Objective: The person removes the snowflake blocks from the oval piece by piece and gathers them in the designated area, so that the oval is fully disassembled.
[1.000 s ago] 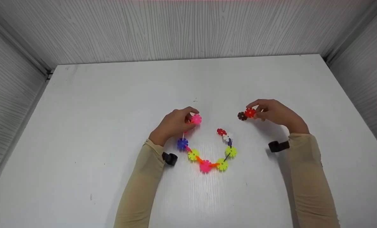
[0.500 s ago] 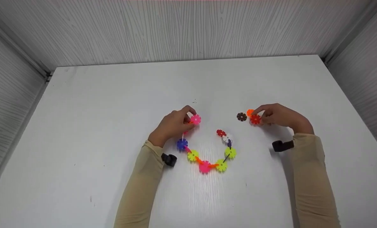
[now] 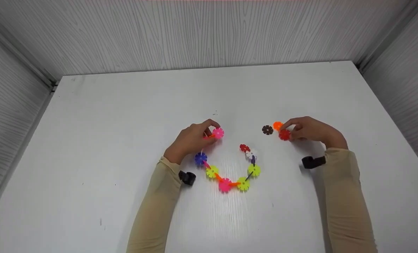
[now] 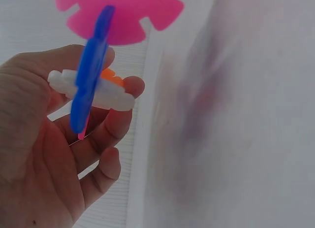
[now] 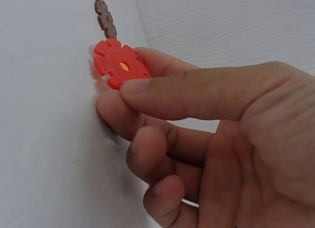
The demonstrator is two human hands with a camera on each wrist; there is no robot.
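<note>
Left hand on a disc chain, right hand on a red disc.
The left fingertips pinch the chain near its pink end disc; it curves between the side edges of the counter, well in from the far edge. The right fingertips pinch the red disc beside an orange disc, with a brown disc nearer the left edge.

- Both arms wear long, plain sleeves of beige cloth, the left sleeve and the right sleeve.
- The cloth is rather close-fitting, with some soft creases, and it ends at the wrist.
- The left hand and the right hand are bare.
- At each cuff sits one small black camera, the left camera and the right camera.
</note>
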